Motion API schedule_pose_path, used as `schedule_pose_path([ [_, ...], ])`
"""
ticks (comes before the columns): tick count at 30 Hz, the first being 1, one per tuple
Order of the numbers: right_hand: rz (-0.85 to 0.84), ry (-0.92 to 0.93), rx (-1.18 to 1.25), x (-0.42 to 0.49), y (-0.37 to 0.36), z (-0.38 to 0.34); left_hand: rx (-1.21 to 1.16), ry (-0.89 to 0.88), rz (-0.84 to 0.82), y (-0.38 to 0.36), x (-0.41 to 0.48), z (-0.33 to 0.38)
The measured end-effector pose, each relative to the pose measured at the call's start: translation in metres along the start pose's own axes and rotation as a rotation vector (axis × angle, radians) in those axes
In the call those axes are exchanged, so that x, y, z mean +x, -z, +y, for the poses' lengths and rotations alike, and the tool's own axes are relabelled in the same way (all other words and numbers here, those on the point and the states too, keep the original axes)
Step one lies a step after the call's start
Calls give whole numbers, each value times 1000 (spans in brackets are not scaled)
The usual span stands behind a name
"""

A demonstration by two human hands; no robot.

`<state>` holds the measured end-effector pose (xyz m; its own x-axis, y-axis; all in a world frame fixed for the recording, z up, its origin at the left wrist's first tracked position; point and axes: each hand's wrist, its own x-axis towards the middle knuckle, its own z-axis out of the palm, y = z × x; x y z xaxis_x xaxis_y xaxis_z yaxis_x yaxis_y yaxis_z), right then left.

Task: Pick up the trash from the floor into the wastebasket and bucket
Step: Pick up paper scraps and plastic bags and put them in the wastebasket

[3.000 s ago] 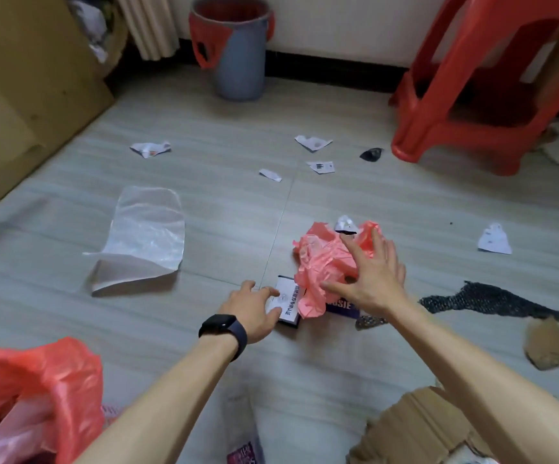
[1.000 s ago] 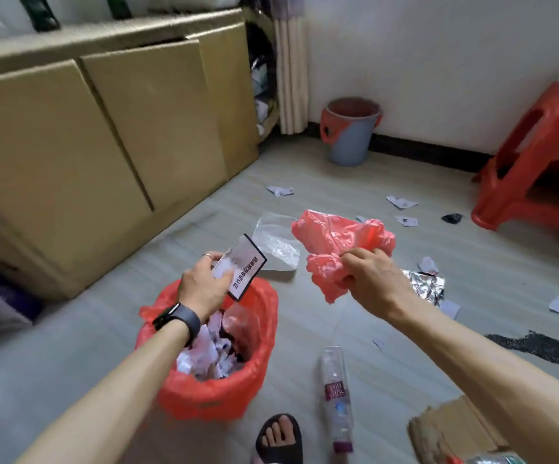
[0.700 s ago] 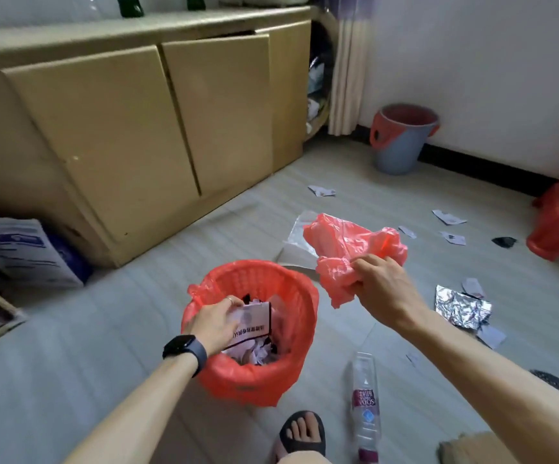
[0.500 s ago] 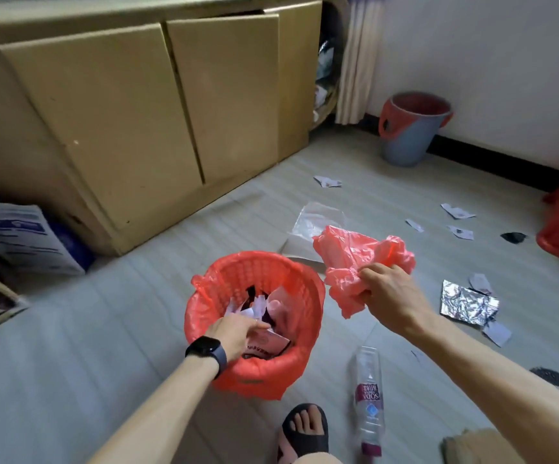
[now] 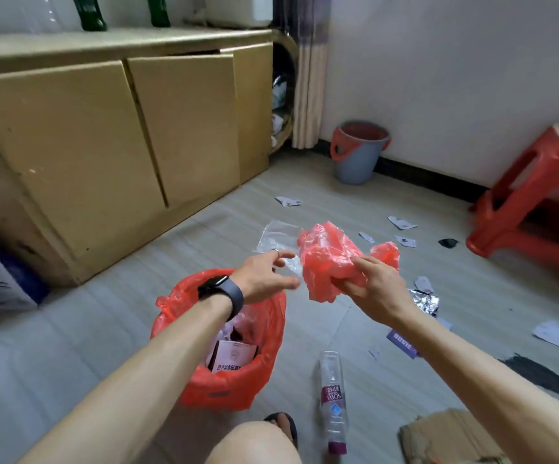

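With right fingers, gripping a crumpled red bag, curled into its near side, right hand raised well above the floor and just right of the wastebasket. With left fingers, holding nothing: spread and straight, stretched right toward the bag, close to it but seemingly not touching. Left hand poised over the wastebasket's far rim.

Probably about to take or squash the bag two-handed: bulky, springy film, likely to puff back out if dropped in loose. Little room to spare either, with a box and paper already lying inside. Kept close beside the rim, presumably for a short drop.

Left on the floor:
- a bottle, near, just right of the wastebasket
- a clear sheet, beyond the hands
- foil, to the right, partly behind the right wrist
- paper scraps, farther off

Far off by the wall, the bucket: well apart from everything, open-topped, likely meant for the pieces lying nearer to it.
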<state>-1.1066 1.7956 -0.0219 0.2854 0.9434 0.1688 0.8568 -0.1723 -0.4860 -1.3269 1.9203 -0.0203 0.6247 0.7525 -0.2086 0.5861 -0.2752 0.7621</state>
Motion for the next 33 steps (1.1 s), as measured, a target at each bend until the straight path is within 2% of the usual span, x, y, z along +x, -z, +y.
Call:
schedule_pose_path([
  [1, 17, -2, 9, -2, 12, -1, -111, -20, -45, -4, 3, 19],
  [3, 27, -58, 13, -10, 40, 0, -179, -105, -100, -16, 8, 56],
  [8, -32, -222, 585, -40, 80, 20, -184, -239, -63, -47, 20, 120],
  [12, 67, -296, 721, -72, 102, 37, -150, -278, -58, -79, 24, 148],
  [18, -60, -312, 726, -95, 121, 55, 55, -322, 91, -110, 15, 148],
  [24, 69, -320, 783, -99, 118, 62, -260, -240, 98, -121, 6, 164],
  [27, 232, -352, 641, -98, 112, 65, -421, -139, 164, -129, 3, 175],
  [30, 381, -386, 462, -99, 110, 60, -589, -166, 32, -130, -3, 183],
  [33, 436, -385, 390, -100, 107, 60, -583, -243, -153, -135, -9, 185],
])
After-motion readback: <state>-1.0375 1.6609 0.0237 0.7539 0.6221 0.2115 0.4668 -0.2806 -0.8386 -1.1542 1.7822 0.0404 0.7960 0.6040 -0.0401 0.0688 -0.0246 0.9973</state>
